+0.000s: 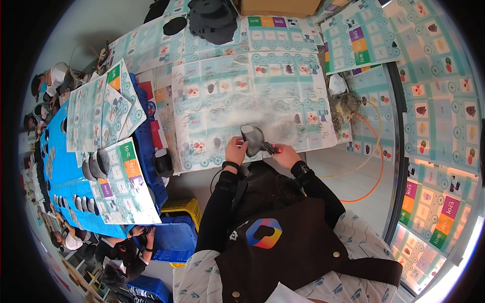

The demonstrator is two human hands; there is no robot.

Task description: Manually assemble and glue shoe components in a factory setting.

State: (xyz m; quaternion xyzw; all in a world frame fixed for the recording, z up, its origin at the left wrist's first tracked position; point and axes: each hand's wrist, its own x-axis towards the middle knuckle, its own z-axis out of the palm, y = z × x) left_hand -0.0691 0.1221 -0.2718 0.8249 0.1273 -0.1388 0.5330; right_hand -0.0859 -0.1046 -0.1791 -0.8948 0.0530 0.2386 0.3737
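We have open room ahead: the printed paper sheet (252, 96) lies flat beyond our hands, nothing standing on it. Far ahead a stack of dark pieces (213, 20) and a cardboard box (278, 7) close that end. Leftward, the blue crate (146, 146) and a dark cup-shaped piece (162, 162) block. Rightward, an orange hose (371, 151) loops across bare floor.

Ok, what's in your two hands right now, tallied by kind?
Grey curved piece, held by the left hand: 1
Small red-tipped tool, held by the right hand: 1
Total: 2
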